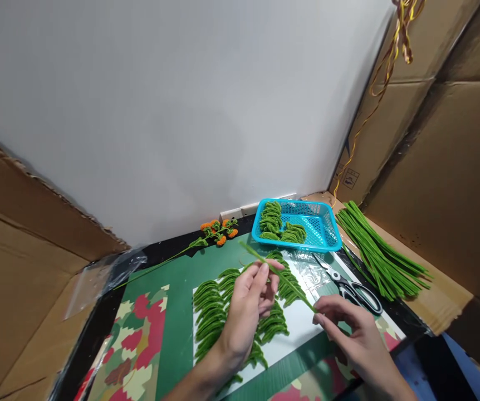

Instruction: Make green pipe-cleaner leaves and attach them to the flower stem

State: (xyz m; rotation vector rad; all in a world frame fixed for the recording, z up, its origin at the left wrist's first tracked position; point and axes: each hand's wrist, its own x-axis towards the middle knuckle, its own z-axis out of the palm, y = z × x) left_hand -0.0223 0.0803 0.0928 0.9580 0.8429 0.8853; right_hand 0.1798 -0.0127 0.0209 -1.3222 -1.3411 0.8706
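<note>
A green fuzzy stem [292,285] slants between my two hands above a white sheet [298,328]. My left hand [250,303] pinches it near its upper part, and my right hand [348,328] pinches its lower right end. Beneath them, rows of curved green fuzzy pieces [209,312] lie on the sheet, partly hidden by my left hand and forearm. More such pieces [293,233] sit in the left part of a blue basket [327,242]. Scissors [348,287] with black handles lie behind my right hand.
Long green stems [384,256] are bundled at the right. An orange flower stem [219,231] lies at the back left, near a clear plastic bag [125,267]. Cardboard walls [444,161] stand at both sides, and twisted yellow-brown cord [384,72] hangs at the right.
</note>
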